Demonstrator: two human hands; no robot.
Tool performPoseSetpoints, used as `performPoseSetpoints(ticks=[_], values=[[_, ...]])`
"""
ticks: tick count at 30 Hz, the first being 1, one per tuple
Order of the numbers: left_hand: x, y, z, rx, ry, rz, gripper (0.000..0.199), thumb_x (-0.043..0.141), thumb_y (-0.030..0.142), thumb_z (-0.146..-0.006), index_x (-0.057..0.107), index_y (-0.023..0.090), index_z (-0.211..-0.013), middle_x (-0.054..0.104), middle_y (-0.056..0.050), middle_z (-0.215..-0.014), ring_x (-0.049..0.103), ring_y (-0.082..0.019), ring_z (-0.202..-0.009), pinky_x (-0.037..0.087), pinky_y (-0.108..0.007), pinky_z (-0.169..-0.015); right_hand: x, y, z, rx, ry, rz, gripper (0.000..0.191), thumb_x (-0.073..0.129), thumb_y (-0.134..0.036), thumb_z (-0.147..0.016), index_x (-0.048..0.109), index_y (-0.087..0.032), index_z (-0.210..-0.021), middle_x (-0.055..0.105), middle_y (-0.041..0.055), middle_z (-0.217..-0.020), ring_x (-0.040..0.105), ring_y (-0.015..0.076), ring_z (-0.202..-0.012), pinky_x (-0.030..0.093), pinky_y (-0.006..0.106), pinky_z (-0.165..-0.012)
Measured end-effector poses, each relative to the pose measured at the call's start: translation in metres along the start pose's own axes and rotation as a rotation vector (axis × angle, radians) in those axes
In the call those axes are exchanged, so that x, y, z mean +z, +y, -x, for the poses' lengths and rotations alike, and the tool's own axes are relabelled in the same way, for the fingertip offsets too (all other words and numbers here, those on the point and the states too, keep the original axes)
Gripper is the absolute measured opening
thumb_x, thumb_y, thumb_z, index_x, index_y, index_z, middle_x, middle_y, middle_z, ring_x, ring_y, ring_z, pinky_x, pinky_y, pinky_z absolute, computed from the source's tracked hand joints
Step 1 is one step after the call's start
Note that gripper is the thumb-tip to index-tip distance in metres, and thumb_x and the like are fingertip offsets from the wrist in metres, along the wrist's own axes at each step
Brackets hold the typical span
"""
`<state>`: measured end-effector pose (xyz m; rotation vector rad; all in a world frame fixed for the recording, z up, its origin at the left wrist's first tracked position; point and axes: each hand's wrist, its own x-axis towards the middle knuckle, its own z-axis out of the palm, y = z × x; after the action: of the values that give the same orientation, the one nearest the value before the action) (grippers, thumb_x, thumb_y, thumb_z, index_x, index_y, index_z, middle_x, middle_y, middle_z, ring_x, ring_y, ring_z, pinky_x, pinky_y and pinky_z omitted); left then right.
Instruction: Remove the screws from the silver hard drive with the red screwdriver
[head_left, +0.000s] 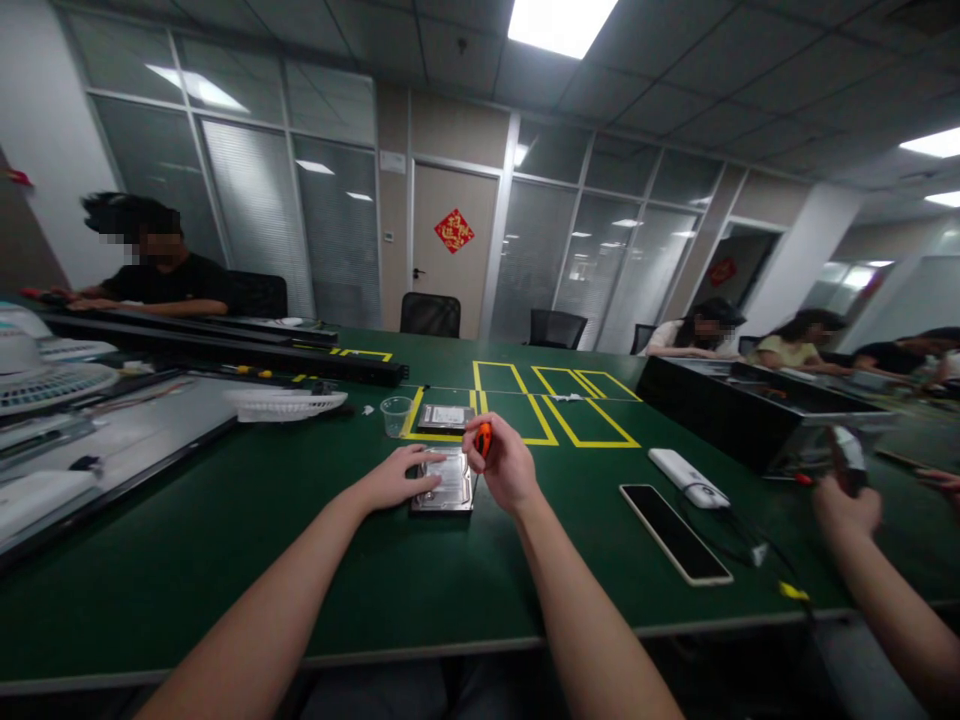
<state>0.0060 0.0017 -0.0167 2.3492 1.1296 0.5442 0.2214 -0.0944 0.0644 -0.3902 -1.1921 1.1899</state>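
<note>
A silver hard drive lies flat on the green table in front of me. My left hand rests on its left side with the fingers spread. My right hand is closed round an orange and black screwdriver, whose thin shaft points down at the drive's right edge. Just behind lies a second hard drive inside a yellow tape outline. To its left stands a clear plastic cup.
A phone and a white power bank with cables lie right. A black metal case stands behind them. Large panels and a white slotted part are left. A co-worker's hand holds something at far right.
</note>
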Motion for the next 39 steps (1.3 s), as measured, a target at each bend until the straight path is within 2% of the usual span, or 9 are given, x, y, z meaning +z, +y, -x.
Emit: performPoseSetpoints(ticks=[7, 10, 13, 17, 22, 25, 29, 33, 39], values=[[-0.005, 0.012, 0.005, 0.003, 0.002, 0.011, 0.072, 0.057, 0.077, -0.085, 0.058, 0.035, -0.143, 0.040, -0.009, -0.157, 0.035, -0.038, -0.145, 0.025, -0.053, -0.120, 0.000, -0.001, 0.004, -0.007, 0.004, 0.046, 0.015, 0.059, -0.033, -0.093, 0.052, -0.021, -0.086, 0.069, 0.0020, -0.077, 0.052, 0.0115, -0.052, 0.035, 0.022, -0.046], [-0.004, 0.012, 0.004, 0.015, 0.004, 0.004, 0.070, 0.057, 0.076, -0.086, 0.058, 0.035, -0.142, 0.041, -0.009, -0.156, 0.035, -0.037, -0.145, 0.024, -0.052, -0.120, 0.001, -0.001, 0.004, 0.000, -0.005, 0.037, 0.016, 0.061, -0.032, -0.092, 0.049, -0.023, -0.088, 0.070, 0.0008, -0.078, 0.048, 0.0105, -0.048, 0.032, 0.021, -0.045], [-0.003, 0.009, 0.003, 0.018, 0.017, 0.009, 0.071, 0.057, 0.077, -0.085, 0.059, 0.035, -0.142, 0.042, -0.008, -0.156, 0.036, -0.037, -0.144, 0.026, -0.053, -0.120, 0.002, -0.002, 0.003, 0.002, -0.002, 0.031, 0.015, 0.057, -0.036, -0.094, 0.056, -0.021, -0.092, 0.067, 0.0012, -0.072, 0.042, 0.0095, -0.045, 0.030, 0.022, -0.045], [-0.002, 0.008, 0.003, 0.002, 0.013, 0.009, 0.072, 0.057, 0.079, -0.084, 0.059, 0.036, -0.142, 0.041, -0.008, -0.156, 0.036, -0.037, -0.144, 0.026, -0.052, -0.120, 0.002, -0.001, 0.003, -0.012, -0.014, 0.036, 0.028, 0.048, -0.037, -0.097, 0.064, -0.016, -0.089, 0.066, 0.0042, -0.071, 0.043, 0.0100, -0.048, 0.031, 0.024, -0.047], [-0.003, 0.010, 0.004, -0.002, 0.005, 0.007, 0.071, 0.058, 0.077, -0.085, 0.058, 0.036, -0.142, 0.041, -0.008, -0.156, 0.035, -0.036, -0.145, 0.025, -0.051, -0.121, 0.002, 0.000, 0.004, -0.030, -0.011, 0.047, 0.014, 0.057, -0.031, -0.094, 0.054, -0.020, -0.085, 0.068, 0.0012, -0.076, 0.054, 0.0118, -0.053, 0.035, 0.023, -0.048], [-0.003, 0.010, 0.004, -0.002, 0.005, 0.004, 0.069, 0.058, 0.075, -0.085, 0.058, 0.036, -0.142, 0.041, -0.008, -0.156, 0.035, -0.036, -0.145, 0.024, -0.052, -0.120, 0.003, -0.001, 0.004, -0.018, -0.003, 0.039, 0.016, 0.062, -0.031, -0.092, 0.048, -0.023, -0.088, 0.069, -0.0008, -0.076, 0.050, 0.0103, -0.047, 0.032, 0.021, -0.045], [-0.004, 0.010, 0.004, 0.011, 0.008, 0.007, 0.069, 0.058, 0.076, -0.085, 0.058, 0.036, -0.142, 0.042, -0.007, -0.156, 0.036, -0.036, -0.144, 0.026, -0.052, -0.120, 0.003, -0.001, 0.003, -0.006, -0.004, 0.036, 0.016, 0.057, -0.036, -0.094, 0.056, -0.020, -0.089, 0.068, 0.0019, -0.071, 0.041, 0.0085, -0.044, 0.029, 0.022, -0.045], [-0.004, 0.010, 0.004, 0.007, 0.006, 0.014, 0.069, 0.058, 0.076, -0.085, 0.058, 0.037, -0.142, 0.041, -0.006, -0.156, 0.037, -0.036, -0.144, 0.027, -0.052, -0.120, 0.003, -0.001, 0.004, 0.000, -0.025, 0.056, 0.028, 0.050, -0.038, -0.097, 0.062, -0.016, -0.086, 0.067, 0.0047, -0.071, 0.044, 0.0097, -0.047, 0.030, 0.023, -0.047], [-0.002, 0.008, 0.003, 0.028, 0.025, 0.023, 0.070, 0.058, 0.077, -0.085, 0.059, 0.035, -0.142, 0.043, -0.009, -0.155, 0.038, -0.036, -0.143, 0.026, -0.051, -0.120, 0.002, 0.000, 0.005, -0.003, 0.008, 0.068, 0.020, 0.063, -0.036, -0.091, 0.047, -0.023, -0.086, 0.068, -0.0011, -0.073, 0.051, 0.0113, -0.049, 0.033, 0.022, -0.046]])
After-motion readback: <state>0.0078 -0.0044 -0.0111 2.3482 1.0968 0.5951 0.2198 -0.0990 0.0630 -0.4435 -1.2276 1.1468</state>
